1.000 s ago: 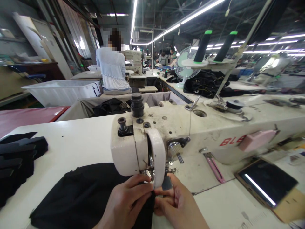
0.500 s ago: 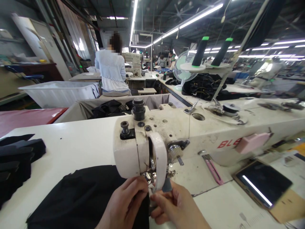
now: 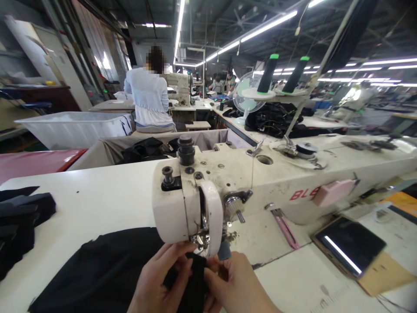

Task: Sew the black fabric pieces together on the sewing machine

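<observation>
Black fabric (image 3: 107, 269) is lying on the white table (image 3: 97, 204), spreading leftward from the needle area, and its near edge is being gathered just in front of the presser foot (image 3: 200, 239). The left hand (image 3: 159, 282) is curling its fingers (image 3: 176, 254) closed on a fold of the cloth, thumb and forefinger pinching together on it. The right hand (image 3: 234, 287) is meeting it from the other side, thumb pressing the same dark fold; whether its other fingers are gripping or only resting against the cloth cannot be told from here.

The cloth is looking soft, thin and limp, draping flat and wrinkling where it is being bunched, so it is likely light and easy to drag out of line. Holding it by the edge, close to the foot, with both hands is probably giving the surest control.

Above the fingers, the head of the sewing machine (image 3: 195, 195) is overhanging. Pink snips (image 3: 283, 226) are lying on the machine bed to the right, a dark tablet (image 3: 350, 245) beyond them, and a stack of dark cut pieces (image 3: 19, 226) at far left. A person in a pale top (image 3: 148, 95) is sitting at a farther station.
</observation>
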### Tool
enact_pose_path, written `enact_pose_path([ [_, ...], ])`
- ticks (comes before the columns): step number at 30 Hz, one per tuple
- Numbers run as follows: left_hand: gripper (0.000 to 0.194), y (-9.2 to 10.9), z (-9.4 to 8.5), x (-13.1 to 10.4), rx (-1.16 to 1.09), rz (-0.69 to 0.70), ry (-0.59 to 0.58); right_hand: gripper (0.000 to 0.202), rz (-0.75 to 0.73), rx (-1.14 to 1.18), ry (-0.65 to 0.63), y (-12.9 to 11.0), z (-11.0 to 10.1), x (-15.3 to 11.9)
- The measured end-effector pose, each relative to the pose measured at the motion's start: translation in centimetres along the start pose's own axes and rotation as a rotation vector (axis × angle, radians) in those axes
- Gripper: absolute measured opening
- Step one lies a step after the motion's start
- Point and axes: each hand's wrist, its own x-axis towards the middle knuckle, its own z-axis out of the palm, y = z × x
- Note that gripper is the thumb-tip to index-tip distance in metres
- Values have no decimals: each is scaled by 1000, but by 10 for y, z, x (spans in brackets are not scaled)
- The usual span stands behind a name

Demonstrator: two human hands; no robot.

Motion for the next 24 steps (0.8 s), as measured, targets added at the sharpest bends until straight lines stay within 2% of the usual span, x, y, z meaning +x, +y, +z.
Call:
enact_pose_path([
  [4,28,-5,4,-1,80,-9,11,16,-19,64,2,-3,-2,1],
  [9,27,-13,8,0,100,-40,-33,23,20,155,-43,6,-10,3],
  [18,29,-13,11,1,64,-27,-74,25,-10,145,-18,4,-13,0],
  [24,18,-11,12,6,67,-160,-108,25,-33,165,-22,3,-10,-1],
])
